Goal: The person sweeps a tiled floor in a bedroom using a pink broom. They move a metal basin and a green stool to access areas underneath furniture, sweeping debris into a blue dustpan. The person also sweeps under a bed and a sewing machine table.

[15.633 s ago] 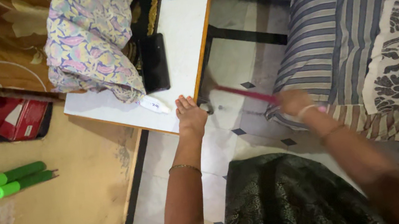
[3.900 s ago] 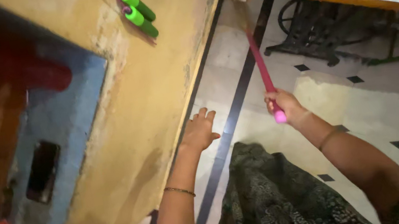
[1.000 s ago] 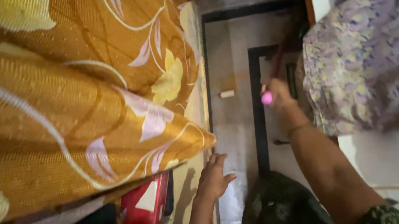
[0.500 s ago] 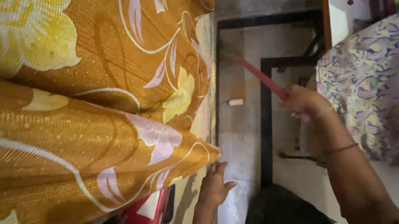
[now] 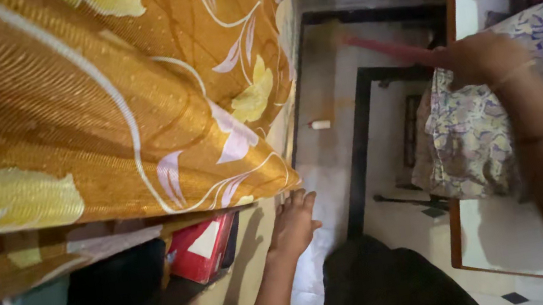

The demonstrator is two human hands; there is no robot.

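Pink plastic stick [image 5: 385, 47], probably light and stiff, sits clamped at its near end in my right hand [image 5: 481, 57], left hand [image 5: 291, 223] spread loose.

One package is seen: a red box [image 5: 201, 249] with a white patch on its near face, tucked on a low shelf beneath the overhanging orange flowered cloth, at the lower middle of the view. It lies tilted, its corner pointing toward the floor, just beside the left hand [image 5: 294, 225]. Its far end is hidden in shadow, so its full shape cannot be told. No signs or screens are visible.
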